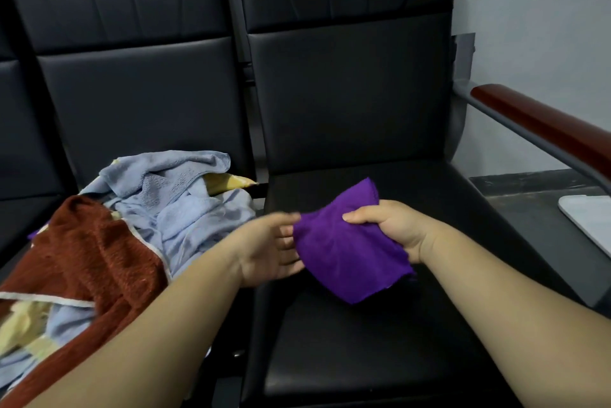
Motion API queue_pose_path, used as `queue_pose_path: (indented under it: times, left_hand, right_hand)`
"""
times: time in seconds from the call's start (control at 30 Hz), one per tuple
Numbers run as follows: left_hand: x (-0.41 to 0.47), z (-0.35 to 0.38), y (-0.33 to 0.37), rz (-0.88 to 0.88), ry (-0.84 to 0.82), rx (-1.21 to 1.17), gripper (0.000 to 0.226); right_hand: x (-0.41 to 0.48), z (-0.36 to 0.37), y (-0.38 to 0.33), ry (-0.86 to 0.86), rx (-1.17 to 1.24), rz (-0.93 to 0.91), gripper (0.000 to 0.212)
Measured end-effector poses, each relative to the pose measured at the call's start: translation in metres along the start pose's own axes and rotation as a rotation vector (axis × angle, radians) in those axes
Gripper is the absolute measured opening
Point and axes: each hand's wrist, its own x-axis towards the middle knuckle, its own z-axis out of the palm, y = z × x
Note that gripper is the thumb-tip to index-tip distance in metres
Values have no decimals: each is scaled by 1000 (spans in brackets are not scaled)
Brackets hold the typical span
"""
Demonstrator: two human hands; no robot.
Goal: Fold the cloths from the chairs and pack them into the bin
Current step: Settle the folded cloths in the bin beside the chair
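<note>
The purple cloth (350,242) is held just above the seat of the right chair (363,351), bunched into a loose, partly folded wad. The right hand (393,229) grips its right side, thumb on top and fingers curled underneath. The left hand (267,249) reaches to the cloth's left edge with fingers stretched out. It is blurred, so I cannot tell whether it pinches the edge or only touches it.

The cloth looks small, light and limp, probably a soft microfibre rag. It should sag wherever it is not held, so corners or a straight edge are the best places to grip. The flat seat would likely serve well for smoothing each fold.

That seat is smooth black padded leather. On the left chair lies a heap of unfolded cloths: a pale blue towel (185,206), a rust-brown cloth (89,259) and a bit of yellow fabric (228,181). A red-brown wooden armrest (542,123) stands on the right before a pale wall. A white object (591,219) is cut off at the right edge, and I cannot tell whether it is the bin.
</note>
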Motion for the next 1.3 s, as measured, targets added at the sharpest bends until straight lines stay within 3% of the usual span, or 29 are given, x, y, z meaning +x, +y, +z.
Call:
queue_pose_path:
  times: [0.03,0.23,0.3,0.43,0.57,0.73,1.0,1.3]
  left_hand:
    - [6,0,-4,5,15,25,10]
    - [15,23,0,350,57,-27,20]
    - [14,24,3,458,74,-47,19]
    - [1,36,17,596,63,-36,20]
    - [-15,78,35,610,-78,24,19]
    - [-14,179,33,494,-306,161,20]
    - [15,388,-102,242,-668,524,24]
    - [36,501,-280,64,-869,1094,19]
  right_hand:
    - [-1,-1,-1,27,-19,-3,49]
    - [-13,-3,-10,119,105,-96,45]
    - [-18,-1,-15,192,151,-168,32]
    - [-34,-8,-24,455,-106,-427,20]
    - [-71,-30,-43,577,-225,-631,24]
    - [-158,-92,-27,805,-253,-773,29]
    - [-341,-197,112,1284,20,-590,24]
    - [-450,-208,294,1632,188,-96,20]
